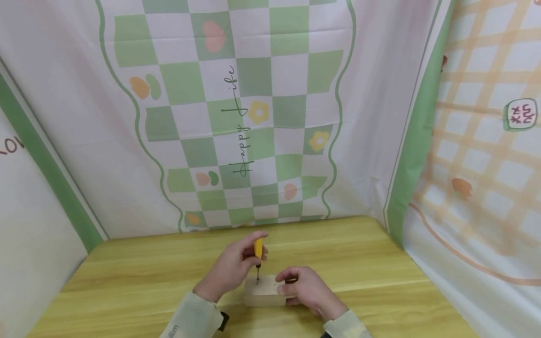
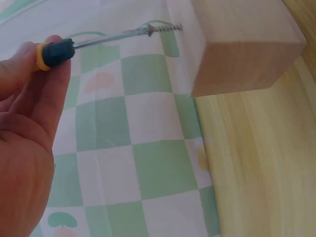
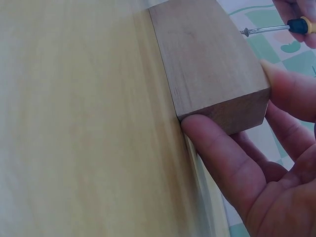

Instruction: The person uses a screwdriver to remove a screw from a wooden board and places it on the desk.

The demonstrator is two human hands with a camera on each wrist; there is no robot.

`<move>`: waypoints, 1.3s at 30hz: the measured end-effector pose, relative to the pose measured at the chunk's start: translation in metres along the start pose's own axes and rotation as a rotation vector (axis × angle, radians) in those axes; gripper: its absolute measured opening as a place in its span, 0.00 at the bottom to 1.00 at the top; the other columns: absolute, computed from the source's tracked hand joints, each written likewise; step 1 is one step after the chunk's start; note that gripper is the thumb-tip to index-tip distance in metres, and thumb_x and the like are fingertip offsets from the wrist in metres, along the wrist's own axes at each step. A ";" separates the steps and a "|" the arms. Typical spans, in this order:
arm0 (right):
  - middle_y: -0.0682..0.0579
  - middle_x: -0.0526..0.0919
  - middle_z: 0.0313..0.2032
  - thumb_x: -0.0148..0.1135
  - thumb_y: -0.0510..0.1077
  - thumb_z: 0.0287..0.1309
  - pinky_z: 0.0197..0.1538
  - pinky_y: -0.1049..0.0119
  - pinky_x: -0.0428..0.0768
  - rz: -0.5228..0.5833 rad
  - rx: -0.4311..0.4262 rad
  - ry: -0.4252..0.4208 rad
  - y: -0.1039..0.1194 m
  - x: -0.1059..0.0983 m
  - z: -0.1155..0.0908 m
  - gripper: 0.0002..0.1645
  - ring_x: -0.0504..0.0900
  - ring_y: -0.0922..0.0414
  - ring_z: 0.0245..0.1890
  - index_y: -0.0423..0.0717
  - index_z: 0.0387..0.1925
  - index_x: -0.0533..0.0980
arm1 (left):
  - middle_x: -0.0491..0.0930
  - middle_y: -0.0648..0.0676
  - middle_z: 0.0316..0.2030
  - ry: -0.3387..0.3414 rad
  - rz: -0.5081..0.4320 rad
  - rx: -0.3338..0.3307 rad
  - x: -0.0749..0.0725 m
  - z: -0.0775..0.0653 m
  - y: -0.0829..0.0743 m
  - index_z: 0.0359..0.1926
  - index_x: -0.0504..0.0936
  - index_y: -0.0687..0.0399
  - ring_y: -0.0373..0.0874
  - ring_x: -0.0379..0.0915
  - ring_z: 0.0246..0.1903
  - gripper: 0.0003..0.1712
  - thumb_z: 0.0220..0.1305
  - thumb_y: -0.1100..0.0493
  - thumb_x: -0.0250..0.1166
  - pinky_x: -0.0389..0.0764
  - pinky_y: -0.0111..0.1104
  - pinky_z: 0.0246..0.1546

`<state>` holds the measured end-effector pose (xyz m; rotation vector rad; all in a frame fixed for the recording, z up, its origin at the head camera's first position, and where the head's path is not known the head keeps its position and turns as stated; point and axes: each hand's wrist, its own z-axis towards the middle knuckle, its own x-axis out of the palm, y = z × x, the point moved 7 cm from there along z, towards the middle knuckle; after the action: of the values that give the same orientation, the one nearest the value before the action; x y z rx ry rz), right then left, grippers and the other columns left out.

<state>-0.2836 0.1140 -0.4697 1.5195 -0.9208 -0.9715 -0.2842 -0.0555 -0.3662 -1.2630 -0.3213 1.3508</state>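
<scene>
While the right hand (image 1: 310,288) grips the block's (image 1: 264,300) right edge, the left hand (image 1: 229,270) pinches a screwdriver (image 1: 258,248) on a screw (image 2: 167,28) near the left edge.

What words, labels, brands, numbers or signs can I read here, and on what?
"Happy Life": checkered back cloth.
Left cloth: letters cut off, unreadable as a word.
Left sleeve: lettering too small and blurred.
Right cloth: badge markings unclear.
Screwdriver and wooden block: none visible.

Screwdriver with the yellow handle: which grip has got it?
The left grip: it pinches the screwdriver above the block, while the right grip holds the block at one end instead.
</scene>
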 end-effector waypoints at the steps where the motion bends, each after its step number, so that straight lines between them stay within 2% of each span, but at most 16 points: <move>1: 0.43 0.77 0.42 0.72 0.34 0.55 0.38 0.51 0.86 0.001 0.003 0.001 0.000 0.000 0.000 0.16 0.80 0.50 0.37 0.36 0.46 0.81 | 0.82 0.51 0.41 -0.009 0.000 -0.007 -0.001 0.000 0.000 0.70 0.70 0.37 0.48 0.82 0.42 0.39 0.65 0.76 0.61 0.85 0.37 0.40; 5: 0.43 0.77 0.43 0.71 0.35 0.56 0.38 0.51 0.86 0.003 0.014 0.005 0.001 0.000 0.000 0.16 0.80 0.50 0.38 0.36 0.46 0.81 | 0.84 0.49 0.36 -0.053 0.076 -0.018 -0.003 0.000 -0.003 0.68 0.72 0.39 0.42 0.83 0.38 0.38 0.62 0.75 0.65 0.84 0.31 0.36; 10: 0.43 0.77 0.43 0.71 0.35 0.56 0.37 0.51 0.86 0.003 0.014 0.007 0.001 0.000 0.001 0.16 0.80 0.50 0.38 0.36 0.46 0.81 | 0.84 0.47 0.34 -0.099 0.175 0.003 -0.002 0.000 -0.007 0.68 0.74 0.43 0.36 0.80 0.33 0.37 0.60 0.72 0.69 0.82 0.30 0.30; 18: 0.43 0.78 0.43 0.71 0.37 0.57 0.37 0.51 0.86 0.011 0.016 0.008 -0.001 0.000 0.001 0.16 0.79 0.50 0.37 0.36 0.47 0.81 | 0.77 0.47 0.38 -0.137 0.285 0.082 0.002 0.001 -0.009 0.67 0.74 0.46 0.37 0.73 0.32 0.35 0.59 0.64 0.73 0.81 0.31 0.35; 21: 0.43 0.78 0.42 0.71 0.36 0.57 0.37 0.51 0.86 0.015 0.014 0.007 -0.001 0.000 0.001 0.16 0.80 0.50 0.37 0.35 0.47 0.80 | 0.77 0.46 0.39 -0.104 0.228 0.033 0.001 0.001 -0.004 0.68 0.72 0.43 0.38 0.76 0.35 0.36 0.60 0.64 0.72 0.82 0.32 0.38; 24: 0.43 0.78 0.42 0.72 0.35 0.56 0.37 0.51 0.86 0.015 0.009 0.003 -0.001 0.000 0.001 0.16 0.80 0.50 0.38 0.35 0.46 0.80 | 0.79 0.49 0.47 -0.035 0.048 -0.033 -0.003 0.001 0.005 0.69 0.70 0.41 0.44 0.78 0.45 0.35 0.64 0.68 0.68 0.82 0.35 0.45; 27: 0.43 0.78 0.42 0.72 0.35 0.55 0.37 0.52 0.86 0.009 0.002 -0.005 -0.001 0.000 0.001 0.16 0.80 0.50 0.38 0.35 0.46 0.80 | 0.78 0.56 0.53 0.015 -0.152 -0.066 -0.007 0.001 0.013 0.69 0.69 0.42 0.51 0.78 0.51 0.35 0.66 0.73 0.63 0.81 0.38 0.50; 29: 0.43 0.78 0.42 0.72 0.34 0.55 0.37 0.52 0.86 0.005 -0.002 -0.010 0.000 0.000 0.000 0.16 0.81 0.50 0.37 0.35 0.46 0.80 | 0.79 0.58 0.51 0.018 -0.207 -0.072 -0.010 0.000 0.014 0.70 0.69 0.43 0.53 0.79 0.49 0.35 0.67 0.75 0.60 0.82 0.37 0.48; 31: 0.43 0.78 0.42 0.72 0.34 0.55 0.37 0.52 0.86 0.006 -0.001 -0.012 0.000 0.000 0.001 0.16 0.81 0.50 0.37 0.35 0.46 0.80 | 0.80 0.58 0.47 0.017 -0.198 -0.074 -0.011 0.000 0.014 0.72 0.67 0.41 0.51 0.80 0.46 0.38 0.67 0.74 0.60 0.83 0.37 0.47; 35: 0.42 0.78 0.42 0.72 0.34 0.55 0.37 0.52 0.86 0.007 -0.003 -0.009 -0.001 0.000 0.001 0.16 0.81 0.49 0.37 0.36 0.46 0.80 | 0.82 0.54 0.42 -0.005 -0.105 -0.060 -0.011 0.000 0.011 0.74 0.66 0.35 0.45 0.81 0.43 0.42 0.65 0.74 0.62 0.83 0.34 0.45; 39: 0.43 0.78 0.42 0.72 0.34 0.55 0.37 0.52 0.86 0.005 -0.001 -0.004 -0.001 0.000 0.001 0.16 0.80 0.50 0.37 0.36 0.46 0.80 | 0.82 0.51 0.38 -0.039 -0.021 -0.013 -0.011 0.000 0.003 0.71 0.70 0.39 0.42 0.82 0.40 0.41 0.62 0.74 0.65 0.84 0.33 0.42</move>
<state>-0.2845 0.1139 -0.4708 1.5139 -0.9267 -0.9720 -0.2889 -0.0648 -0.3631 -1.2420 -0.3706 1.3584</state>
